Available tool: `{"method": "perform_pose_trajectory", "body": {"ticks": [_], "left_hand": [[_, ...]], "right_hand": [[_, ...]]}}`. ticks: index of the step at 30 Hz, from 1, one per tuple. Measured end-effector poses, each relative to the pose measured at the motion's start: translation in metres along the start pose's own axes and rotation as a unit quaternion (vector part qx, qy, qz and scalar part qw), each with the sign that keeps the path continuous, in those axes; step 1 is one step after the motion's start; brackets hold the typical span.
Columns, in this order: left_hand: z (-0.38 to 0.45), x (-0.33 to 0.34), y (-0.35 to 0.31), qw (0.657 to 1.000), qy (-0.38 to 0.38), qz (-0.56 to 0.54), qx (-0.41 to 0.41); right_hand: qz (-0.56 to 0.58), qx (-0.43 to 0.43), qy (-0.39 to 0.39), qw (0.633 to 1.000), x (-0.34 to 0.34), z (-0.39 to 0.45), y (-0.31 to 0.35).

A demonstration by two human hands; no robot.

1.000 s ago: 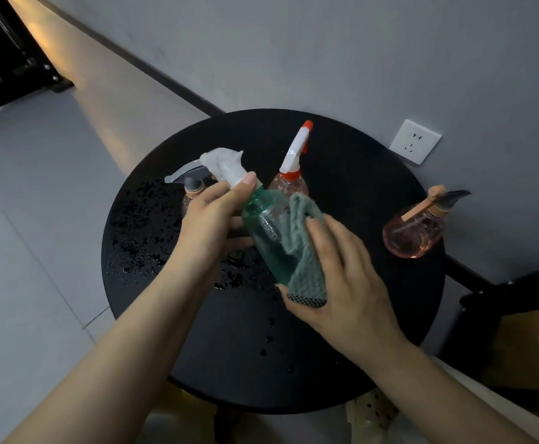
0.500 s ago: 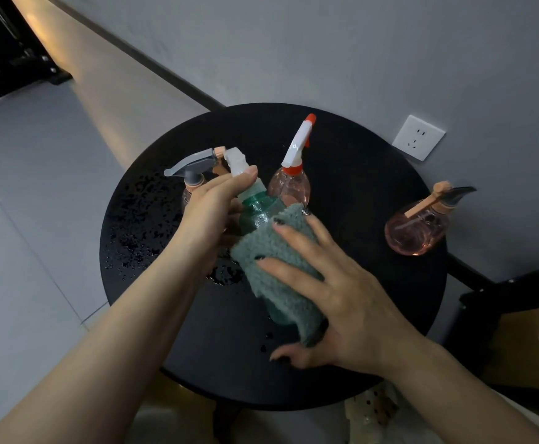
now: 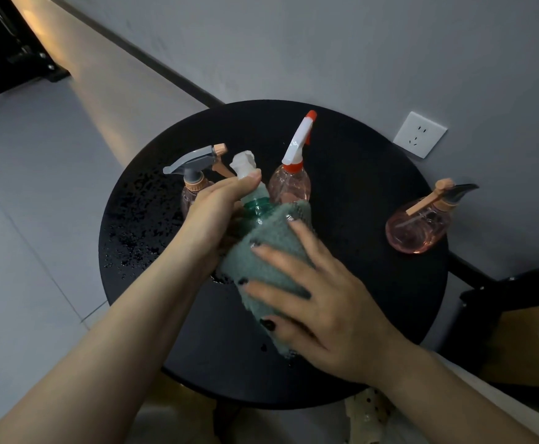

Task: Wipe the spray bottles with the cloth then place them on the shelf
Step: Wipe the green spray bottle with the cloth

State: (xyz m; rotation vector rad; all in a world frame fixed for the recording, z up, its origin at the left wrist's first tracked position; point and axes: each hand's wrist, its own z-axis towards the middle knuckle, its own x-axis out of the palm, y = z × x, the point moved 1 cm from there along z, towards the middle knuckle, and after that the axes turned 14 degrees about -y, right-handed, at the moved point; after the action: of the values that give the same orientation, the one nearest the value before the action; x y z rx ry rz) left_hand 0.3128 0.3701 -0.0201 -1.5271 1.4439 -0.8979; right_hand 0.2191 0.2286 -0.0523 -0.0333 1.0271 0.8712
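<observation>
Your left hand grips the green spray bottle at its neck. Your right hand presses the cloth around its body.

The cloth and right hand hide most of the green bottle. The left hand covers much of the grey-topped bottle. Both forearms run off the bottom edge.

A round black table stands close against a grey wall, water droplets scattered over its left edge. A white wall socket sits just past the table's far right edge. Pale floor tiles spread to the left; a cardboard box lies at the right.
</observation>
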Motion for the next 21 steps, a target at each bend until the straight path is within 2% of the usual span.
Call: {"method": "perform_pose_trajectory", "body": {"ticks": [3,6,10,12,14,16,18,21], "left_hand": [[-0.002,0.000,0.000,1.000,-0.009,0.025,0.011],[-0.005,0.002,0.001,1.000,-0.001,0.019,0.016],[-0.004,0.005,0.003,0.999,0.023,-0.001,0.023],[-0.004,0.006,0.003,0.999,0.028,0.014,0.039],[-0.004,0.006,0.004,0.998,0.029,0.033,0.044],[-0.004,0.006,0.005,0.998,0.029,0.037,0.042],[-0.003,0.006,0.005,0.998,0.033,0.033,0.041],[-0.002,0.005,0.005,0.999,0.037,-0.007,0.022]], "right_hand": [[-0.055,-0.091,0.010,0.994,-0.001,-0.002,0.004],[-0.027,-0.063,-0.007,0.998,-0.004,0.000,0.005],[0.047,0.124,-0.046,0.990,-0.004,0.007,0.003],[0.133,0.242,-0.045,0.960,-0.002,0.011,-0.001],[0.218,0.338,-0.056,0.914,-0.001,0.009,-0.008],[0.262,0.387,-0.065,0.882,0.000,0.007,-0.012],[0.217,0.334,-0.058,0.915,0.003,0.005,-0.007],[0.067,0.184,-0.017,0.980,0.006,0.001,0.000]]}}
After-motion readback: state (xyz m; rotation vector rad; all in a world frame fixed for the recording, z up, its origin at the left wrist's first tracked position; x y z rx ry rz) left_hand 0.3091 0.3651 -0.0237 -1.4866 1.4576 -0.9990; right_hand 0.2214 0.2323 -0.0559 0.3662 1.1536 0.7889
